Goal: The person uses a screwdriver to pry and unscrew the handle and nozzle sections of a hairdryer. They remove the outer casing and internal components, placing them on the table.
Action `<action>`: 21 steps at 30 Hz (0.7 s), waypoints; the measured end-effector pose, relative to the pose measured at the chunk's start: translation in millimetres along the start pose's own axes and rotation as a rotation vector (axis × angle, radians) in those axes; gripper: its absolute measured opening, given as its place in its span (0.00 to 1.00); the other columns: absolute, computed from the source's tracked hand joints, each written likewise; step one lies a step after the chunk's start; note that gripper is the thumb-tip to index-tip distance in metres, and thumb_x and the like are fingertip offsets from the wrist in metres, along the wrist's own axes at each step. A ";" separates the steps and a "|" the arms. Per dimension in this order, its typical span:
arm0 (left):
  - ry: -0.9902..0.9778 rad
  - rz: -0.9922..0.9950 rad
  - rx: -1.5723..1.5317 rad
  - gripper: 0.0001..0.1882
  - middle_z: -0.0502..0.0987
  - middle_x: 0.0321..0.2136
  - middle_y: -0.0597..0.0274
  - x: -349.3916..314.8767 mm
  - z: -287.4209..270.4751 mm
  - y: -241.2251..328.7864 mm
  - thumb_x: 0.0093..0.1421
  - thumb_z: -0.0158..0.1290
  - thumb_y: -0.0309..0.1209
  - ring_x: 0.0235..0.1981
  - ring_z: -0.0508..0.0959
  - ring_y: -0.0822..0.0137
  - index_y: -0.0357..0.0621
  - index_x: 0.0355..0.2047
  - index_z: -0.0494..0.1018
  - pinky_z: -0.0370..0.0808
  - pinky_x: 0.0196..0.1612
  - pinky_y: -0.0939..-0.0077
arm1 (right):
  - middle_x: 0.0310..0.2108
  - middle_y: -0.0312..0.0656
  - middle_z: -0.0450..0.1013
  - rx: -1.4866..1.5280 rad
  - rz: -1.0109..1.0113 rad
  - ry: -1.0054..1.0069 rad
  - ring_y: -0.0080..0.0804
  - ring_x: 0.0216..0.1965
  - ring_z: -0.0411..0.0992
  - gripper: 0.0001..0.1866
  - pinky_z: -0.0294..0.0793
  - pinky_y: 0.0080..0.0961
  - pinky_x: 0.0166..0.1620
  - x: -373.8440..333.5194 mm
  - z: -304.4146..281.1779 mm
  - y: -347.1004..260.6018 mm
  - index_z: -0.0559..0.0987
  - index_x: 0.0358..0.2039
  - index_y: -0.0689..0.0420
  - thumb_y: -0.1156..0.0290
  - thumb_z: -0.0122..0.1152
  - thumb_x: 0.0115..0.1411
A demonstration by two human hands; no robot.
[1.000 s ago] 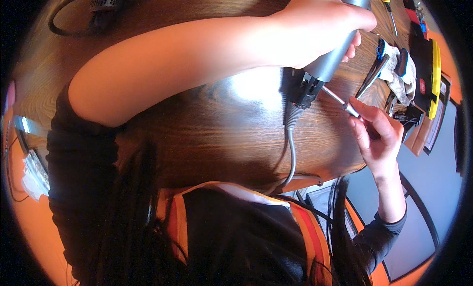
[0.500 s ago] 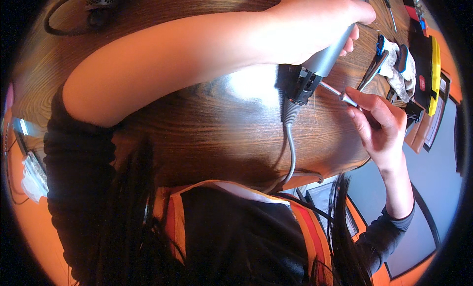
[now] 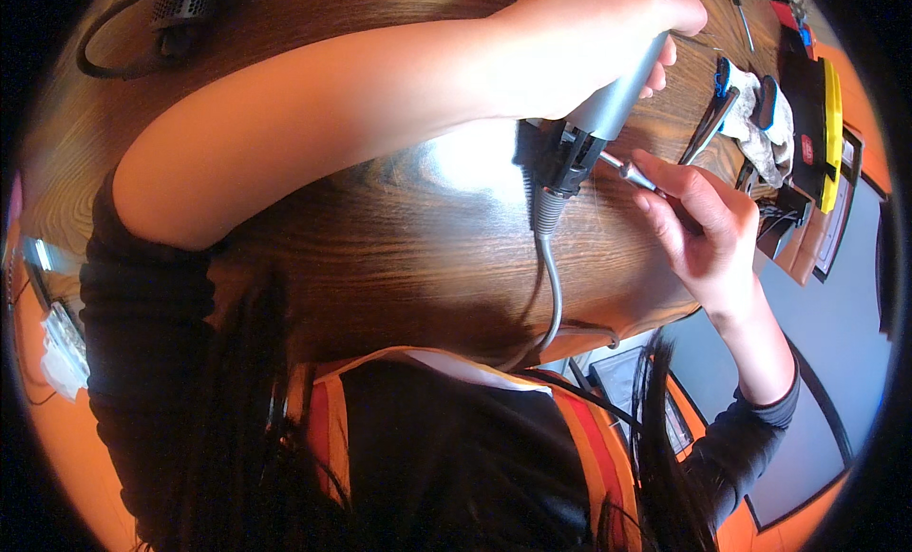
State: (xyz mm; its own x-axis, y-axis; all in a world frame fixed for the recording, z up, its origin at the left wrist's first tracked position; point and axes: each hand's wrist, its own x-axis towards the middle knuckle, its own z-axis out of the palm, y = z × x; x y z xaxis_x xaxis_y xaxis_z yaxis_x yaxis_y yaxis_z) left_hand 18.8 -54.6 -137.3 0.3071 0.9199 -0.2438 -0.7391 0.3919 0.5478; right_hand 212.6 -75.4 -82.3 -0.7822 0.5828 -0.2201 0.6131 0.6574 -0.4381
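My left hand (image 3: 579,63) is wrapped round a grey cylindrical corded handle (image 3: 614,104), holding it at a slant above the table. From the handle's near end sticks out a black plastic inner part (image 3: 570,161), which leads into a ribbed sleeve and a grey cord (image 3: 553,286). My right hand (image 3: 708,219) pinches a slim metal screwdriver (image 3: 635,175) between thumb and fingers. Its shaft points at the side of the black part, beside the edge of the grey casing. Whether the tip touches a screw cannot be seen.
Right of my hands lie a white work glove with blue trim (image 3: 760,124), a black case with a yellow edge (image 3: 828,139) and a yellow-handled screwdriver (image 3: 739,10). A perforated dark cylinder (image 3: 180,6) with a looped cord lies far left on the wooden table (image 3: 399,257).
The right hand has moved left, bringing the screwdriver closer to the black part, and less of its shaft shows. The whole view has shifted a little; the left hand keeps its hold.
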 end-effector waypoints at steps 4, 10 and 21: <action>0.111 0.017 0.105 0.06 0.68 0.14 0.64 3.5 6.7 -2.3 0.51 0.52 0.26 0.14 0.69 0.72 0.40 0.25 0.65 0.68 0.17 0.80 | 0.29 0.44 0.76 0.063 0.001 0.037 0.27 0.28 0.74 0.12 0.72 0.17 0.31 2.6 3.1 0.1 0.76 0.38 0.64 0.74 0.61 0.53; 0.150 0.023 0.121 0.06 0.68 0.14 0.63 4.0 8.2 -3.1 0.50 0.51 0.26 0.14 0.70 0.71 0.40 0.26 0.65 0.68 0.17 0.79 | 0.23 0.43 0.75 0.074 0.058 0.061 0.33 0.25 0.75 0.10 0.73 0.23 0.29 7.7 4.1 -6.5 0.77 0.36 0.57 0.70 0.62 0.52; -0.092 0.013 0.107 0.06 0.70 0.15 0.59 24.3 -11.6 -14.3 0.51 0.51 0.27 0.12 0.71 0.66 0.39 0.24 0.66 0.70 0.16 0.74 | 0.27 0.43 0.76 0.224 0.278 -0.015 0.26 0.30 0.75 0.12 0.72 0.21 0.36 -3.3 0.9 -22.6 0.75 0.39 0.61 0.72 0.59 0.55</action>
State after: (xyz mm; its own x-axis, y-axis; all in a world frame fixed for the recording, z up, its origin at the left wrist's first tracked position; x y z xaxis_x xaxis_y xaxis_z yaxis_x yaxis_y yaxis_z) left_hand 29.9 -38.0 -160.3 0.3551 0.9203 -0.1643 -0.6768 0.3743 0.6339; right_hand 201.2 -92.6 -72.4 -0.5918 0.7162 -0.3698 0.7644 0.3531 -0.5395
